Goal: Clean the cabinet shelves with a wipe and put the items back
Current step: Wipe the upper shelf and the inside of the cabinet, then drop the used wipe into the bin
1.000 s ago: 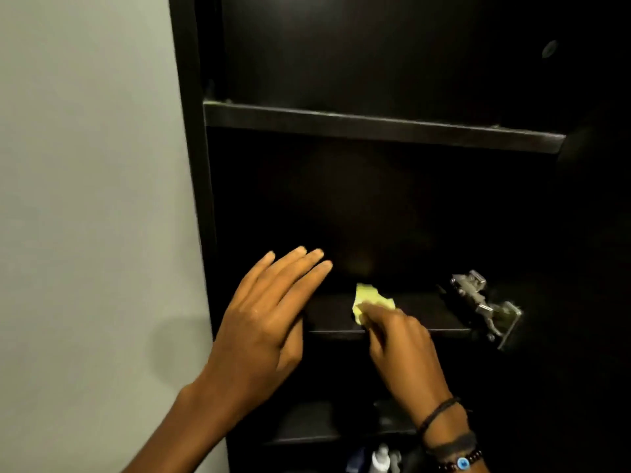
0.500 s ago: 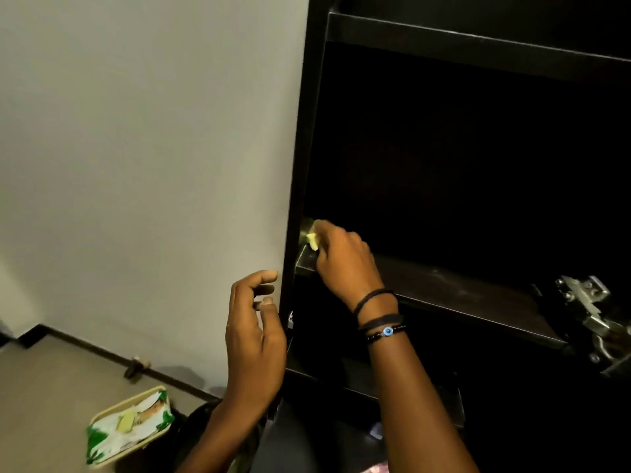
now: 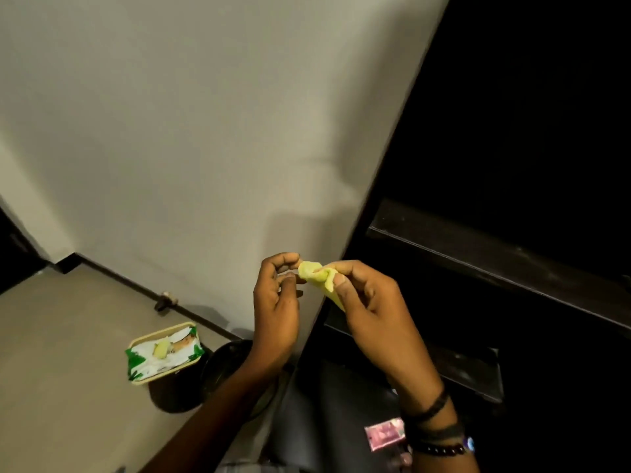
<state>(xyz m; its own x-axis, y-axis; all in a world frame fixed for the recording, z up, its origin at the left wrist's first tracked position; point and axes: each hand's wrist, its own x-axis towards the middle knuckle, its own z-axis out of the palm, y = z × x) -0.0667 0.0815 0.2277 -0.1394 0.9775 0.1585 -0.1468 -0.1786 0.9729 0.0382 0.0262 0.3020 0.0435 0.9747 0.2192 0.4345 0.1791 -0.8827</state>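
Note:
A crumpled yellow wipe [image 3: 317, 276] is held in front of the dark cabinet's left edge. My right hand [image 3: 372, 308] pinches it between thumb and fingers. My left hand [image 3: 276, 302] touches the wipe's left end with its fingertips, fingers curled. The dark cabinet shelf [image 3: 495, 264] runs to the right behind my hands, and a lower shelf [image 3: 467, 370] sits beneath it. The cabinet's interior is too dark to show more.
A green and white pack of wipes [image 3: 164, 353] lies on a dark round bin [image 3: 211, 373] on the floor at the lower left. A pink packet [image 3: 384, 433] lies low by my right wrist. A pale wall [image 3: 205, 131] fills the left.
My right hand has drawn the wipe off the shelf toward me. My left hand has risen to meet it at the wipe's end. The view has swung left and down.

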